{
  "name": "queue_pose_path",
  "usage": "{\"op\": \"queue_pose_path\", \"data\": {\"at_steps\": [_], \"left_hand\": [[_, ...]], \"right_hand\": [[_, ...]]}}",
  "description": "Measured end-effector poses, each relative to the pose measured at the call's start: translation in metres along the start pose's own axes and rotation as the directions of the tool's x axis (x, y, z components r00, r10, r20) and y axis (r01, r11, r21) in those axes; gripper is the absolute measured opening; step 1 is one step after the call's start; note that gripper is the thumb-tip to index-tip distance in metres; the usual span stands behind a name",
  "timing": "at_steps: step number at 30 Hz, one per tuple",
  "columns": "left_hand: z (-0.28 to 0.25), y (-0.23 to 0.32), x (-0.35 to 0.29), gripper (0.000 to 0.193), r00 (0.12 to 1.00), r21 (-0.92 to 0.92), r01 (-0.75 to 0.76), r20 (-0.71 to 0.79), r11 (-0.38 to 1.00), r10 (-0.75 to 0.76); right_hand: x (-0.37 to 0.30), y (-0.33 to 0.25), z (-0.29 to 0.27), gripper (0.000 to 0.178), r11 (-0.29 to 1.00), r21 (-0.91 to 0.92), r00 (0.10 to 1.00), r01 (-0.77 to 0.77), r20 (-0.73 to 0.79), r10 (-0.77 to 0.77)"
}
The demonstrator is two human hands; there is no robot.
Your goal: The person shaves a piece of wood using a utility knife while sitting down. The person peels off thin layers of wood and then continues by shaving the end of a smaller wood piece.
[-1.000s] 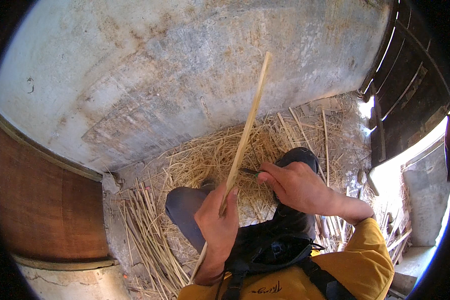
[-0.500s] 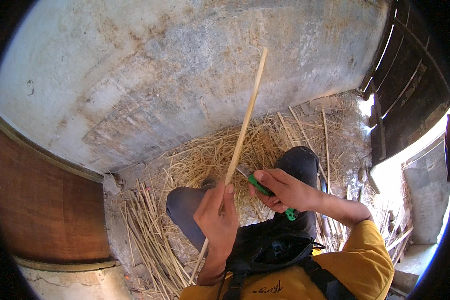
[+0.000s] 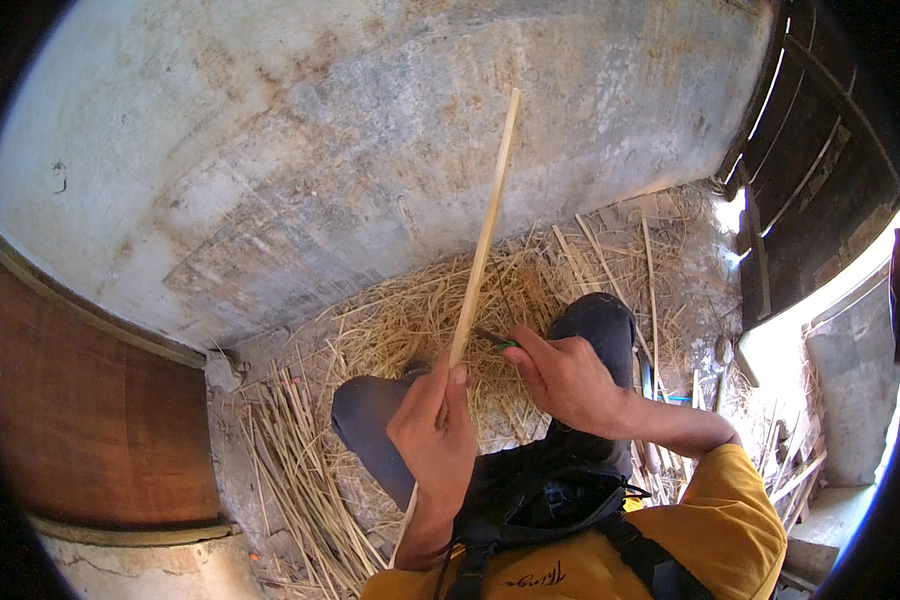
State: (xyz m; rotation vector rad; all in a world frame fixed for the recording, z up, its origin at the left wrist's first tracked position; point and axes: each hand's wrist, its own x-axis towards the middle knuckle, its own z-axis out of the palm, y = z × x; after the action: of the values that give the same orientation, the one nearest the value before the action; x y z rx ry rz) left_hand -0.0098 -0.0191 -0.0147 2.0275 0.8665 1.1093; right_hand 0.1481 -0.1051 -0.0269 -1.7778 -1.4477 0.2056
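Note:
A long pale bamboo strip (image 3: pixel 489 215) slants upward in front of me, its far end against the view of the wall. My left hand (image 3: pixel 433 420) is closed around its lower part, and the strip runs down past my wrist. My right hand (image 3: pixel 576 385) is closed on a green-handled knife (image 3: pixel 494 339). The fingers hide most of the handle. The short dark blade points left and lies at the strip's right edge, just above my left hand; I cannot tell whether it is cutting in.
Curly shavings (image 3: pixel 410 320) cover the floor between my knees and the stained wall (image 3: pixel 370 180). A bundle of thin strips (image 3: pixel 305 470) lies at my left. More long sticks (image 3: pixel 650 270) lie to the right. A brown wooden panel (image 3: pixel 90 400) stands at far left.
My right hand has turned over, so the green handle is now mostly hidden and the blade has come to the strip. The strip's upper end has shifted slightly left.

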Motion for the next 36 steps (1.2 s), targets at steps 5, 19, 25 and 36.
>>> {"op": "queue_pose_path", "data": {"at_steps": [5, 19, 25, 36], "left_hand": [[0.001, 0.001, -0.004, 0.022, 0.998, 0.062, -0.053, -0.039, 0.997, 0.056], [0.0, -0.014, -0.006, 0.029, 0.992, 0.072, -0.108, -0.051, 0.992, 0.111], [-0.003, -0.016, -0.002, 0.027, 0.993, 0.019, -0.11, -0.049, 0.994, 0.111], [0.008, -0.008, -0.009, 0.023, 0.994, 0.015, -0.075, -0.073, 0.997, 0.076]], "right_hand": [[0.005, -0.006, -0.005, 0.019, 0.864, 0.463, 0.974, -0.196, 0.193, 0.118], [0.0, 0.005, 0.0, 0.037, -0.307, 0.558, 0.615, -0.771, 0.777, -0.134], [-0.001, -0.006, -0.001, 0.036, -0.017, 0.724, 0.722, -0.69, 0.69, 0.06], [-0.006, -0.011, 0.016, 0.022, 0.77, 0.6, 0.974, -0.219, 0.179, 0.137]]}}
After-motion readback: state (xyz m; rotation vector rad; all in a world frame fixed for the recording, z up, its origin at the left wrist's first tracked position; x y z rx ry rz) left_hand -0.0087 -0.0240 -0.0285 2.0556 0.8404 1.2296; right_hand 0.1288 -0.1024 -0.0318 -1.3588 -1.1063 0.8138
